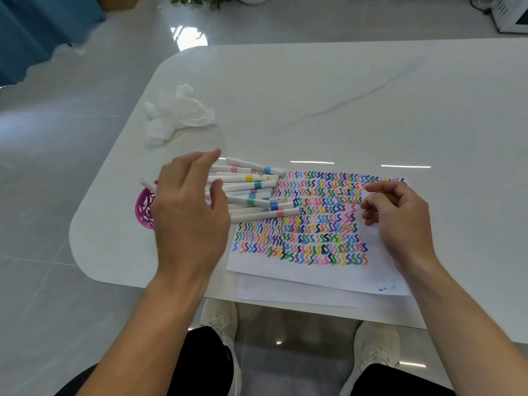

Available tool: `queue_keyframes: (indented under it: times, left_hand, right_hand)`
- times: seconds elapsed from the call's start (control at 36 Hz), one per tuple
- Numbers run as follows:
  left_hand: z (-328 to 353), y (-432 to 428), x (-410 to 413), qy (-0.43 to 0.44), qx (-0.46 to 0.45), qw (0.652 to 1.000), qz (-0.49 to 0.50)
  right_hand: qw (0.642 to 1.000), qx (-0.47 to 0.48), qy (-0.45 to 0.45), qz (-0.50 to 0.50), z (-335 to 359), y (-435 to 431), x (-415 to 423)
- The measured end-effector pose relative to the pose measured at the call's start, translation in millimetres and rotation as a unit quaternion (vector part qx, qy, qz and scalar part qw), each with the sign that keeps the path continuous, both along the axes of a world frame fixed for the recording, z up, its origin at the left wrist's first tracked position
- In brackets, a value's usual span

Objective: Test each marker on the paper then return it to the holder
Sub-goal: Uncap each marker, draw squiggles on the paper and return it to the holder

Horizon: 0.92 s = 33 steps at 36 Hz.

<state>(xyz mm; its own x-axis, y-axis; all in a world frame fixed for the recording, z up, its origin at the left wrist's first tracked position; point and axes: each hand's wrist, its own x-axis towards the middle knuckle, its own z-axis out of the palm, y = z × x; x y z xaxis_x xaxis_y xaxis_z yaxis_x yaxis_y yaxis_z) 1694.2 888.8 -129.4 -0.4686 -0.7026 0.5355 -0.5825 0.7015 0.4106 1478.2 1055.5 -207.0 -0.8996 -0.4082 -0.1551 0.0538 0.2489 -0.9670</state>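
Note:
Several white markers with coloured bands lie in a loose pile on the white table, just left of the paper. The paper is covered with rows of coloured squiggles. A purple mesh holder lies on its side at the left, mostly hidden behind my left hand. One white marker end pokes out above the holder. My left hand hovers over the left end of the pile, fingers spread, holding nothing. My right hand rests over the paper's right part, fingers loosely curled and empty.
A crumpled white tissue lies at the back left of the table. More blank sheets lie under the paper. The table's rounded edge runs close to the holder. My shoes show below the near edge.

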Motion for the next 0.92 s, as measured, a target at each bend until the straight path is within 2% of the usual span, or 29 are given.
queue_keyframes:
  times: [0.06, 0.14, 0.22, 0.36, 0.69, 0.92]
  left_hand:
    - [-2.3, 4.3, -6.9, -0.007, -0.009, 1.0, -0.027]
    - [-8.9, 11.0, -16.5, -0.042, 0.037, 0.996, -0.067]
    - [-18.0, 16.1, -25.4, -0.111, 0.099, 0.985, -0.09]
    - [-35.0, 12.8, -34.3, -0.233, 0.171, 0.947, -0.143]
    - [-49.3, 12.3, -50.2, -0.251, 0.155, 0.947, -0.125]
    - [-52.1, 16.2, -56.7, -0.263, 0.147, 0.94, -0.159]
  right_hand:
    - [1.0, 0.002, 0.006, 0.0, -0.2, 1.2, -0.4]
    - [0.998, 0.026, 0.049, 0.009, -1.2, 2.4, -0.8]
    - [0.996, 0.042, 0.078, 0.022, -2.5, 2.8, 0.0]
    - [0.994, 0.052, 0.09, 0.029, -2.7, 3.9, -1.0]
    - [0.995, 0.069, 0.065, 0.04, -5.3, 6.4, -3.2]
    - [0.992, 0.091, 0.063, 0.052, -7.7, 7.3, -2.9]
